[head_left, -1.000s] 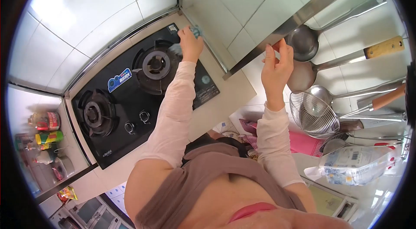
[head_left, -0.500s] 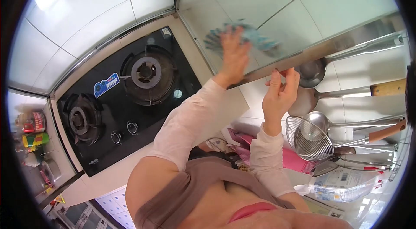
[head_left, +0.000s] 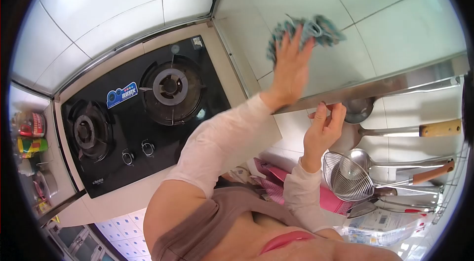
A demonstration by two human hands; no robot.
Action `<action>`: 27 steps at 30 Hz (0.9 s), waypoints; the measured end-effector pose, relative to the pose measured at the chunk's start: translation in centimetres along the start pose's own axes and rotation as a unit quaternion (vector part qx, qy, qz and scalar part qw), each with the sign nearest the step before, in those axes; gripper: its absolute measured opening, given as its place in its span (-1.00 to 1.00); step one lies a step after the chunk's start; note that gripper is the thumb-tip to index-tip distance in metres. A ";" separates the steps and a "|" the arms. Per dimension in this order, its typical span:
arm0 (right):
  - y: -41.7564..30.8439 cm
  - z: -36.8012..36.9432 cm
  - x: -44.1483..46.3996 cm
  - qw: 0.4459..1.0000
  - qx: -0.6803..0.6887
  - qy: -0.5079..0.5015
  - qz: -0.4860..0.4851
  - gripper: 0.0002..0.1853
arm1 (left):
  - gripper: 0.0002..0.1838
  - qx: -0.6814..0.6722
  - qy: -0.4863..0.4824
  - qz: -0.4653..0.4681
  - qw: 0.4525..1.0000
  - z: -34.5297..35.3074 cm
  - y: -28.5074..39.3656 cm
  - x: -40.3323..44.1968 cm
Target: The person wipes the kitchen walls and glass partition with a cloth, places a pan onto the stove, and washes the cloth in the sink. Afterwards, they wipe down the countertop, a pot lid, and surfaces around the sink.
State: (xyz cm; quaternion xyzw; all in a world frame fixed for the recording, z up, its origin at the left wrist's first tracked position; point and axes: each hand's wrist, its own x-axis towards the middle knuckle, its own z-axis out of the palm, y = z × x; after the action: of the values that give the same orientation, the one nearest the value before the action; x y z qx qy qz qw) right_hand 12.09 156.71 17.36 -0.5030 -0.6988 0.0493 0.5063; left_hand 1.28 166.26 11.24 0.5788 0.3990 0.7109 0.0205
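Observation:
My left hand (head_left: 292, 66) presses a blue-green striped cloth (head_left: 316, 31) against the pale tiled-looking panel (head_left: 395, 34), with its fingers spread over the bunched cloth. Along the lower side of this panel runs a metal edge (head_left: 375, 88). My right hand (head_left: 323, 132) is at that edge with bent fingers, its thumb and fingertips gripping it beside a dark ladle (head_left: 359, 111). Part of its grip is hidden.
A black gas stove (head_left: 123, 127) with two burners lies at the left. Hanging utensils, including a wire strainer (head_left: 348, 177) and a wooden-handled spatula (head_left: 439, 128), are at the right. Jars and packets (head_left: 32, 125) stand far left. Pink fabric (head_left: 338, 200) hangs below.
My left hand has moved with the cloth from the stove's back corner, right and up onto the panel. My right hand stays at the metal edge while the view has shifted.

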 end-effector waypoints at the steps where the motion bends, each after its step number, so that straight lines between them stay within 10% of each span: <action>1: -0.1 0.1 0.2 1.000 0.011 -0.005 0.006 -0.73 | -0.38 0.072 0.030 0.020 0.997 0.3 -2.8 1.6; 5: -0.2 0.0 -0.3 0.999 0.027 -0.016 0.039 -0.74 | -0.44 0.034 0.145 -0.166 0.975 -1.2 -16.6 2.0; 7: -0.2 0.1 0.0 0.999 0.027 -0.012 0.033 -0.73 | -0.42 -0.040 0.078 -0.420 0.903 -3.4 -17.8 -0.8; 9: -0.2 0.2 -0.1 1.000 0.024 -0.002 0.019 -0.74 | -0.39 0.140 0.085 -0.369 0.915 -0.5 -21.4 -8.1; 12: 0.0 -0.1 0.0 1.000 0.018 -0.015 0.014 -0.74 | -0.36 0.042 0.130 -0.363 0.922 1.6 -17.4 -7.0; 18: -0.3 0.0 -0.2 0.999 0.027 -0.010 0.038 -0.79 | -0.38 0.074 0.100 0.035 0.992 -0.5 -6.2 9.6; 24: 0.2 -0.1 -0.2 0.999 0.025 -0.017 0.030 -0.81 | -0.41 0.032 0.098 -0.392 0.914 -2.7 -23.6 0.8; 27: 0.5 0.1 -0.2 0.999 0.044 -0.007 0.022 -0.80 | -0.41 0.254 0.070 -0.388 0.883 -0.8 -23.5 -6.6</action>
State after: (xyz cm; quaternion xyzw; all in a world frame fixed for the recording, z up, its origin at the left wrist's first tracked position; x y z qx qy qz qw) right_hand 12.32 156.84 16.92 -0.4955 -0.6881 0.0947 0.5215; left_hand -7.37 178.62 -8.01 0.3118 0.7589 0.5591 0.1193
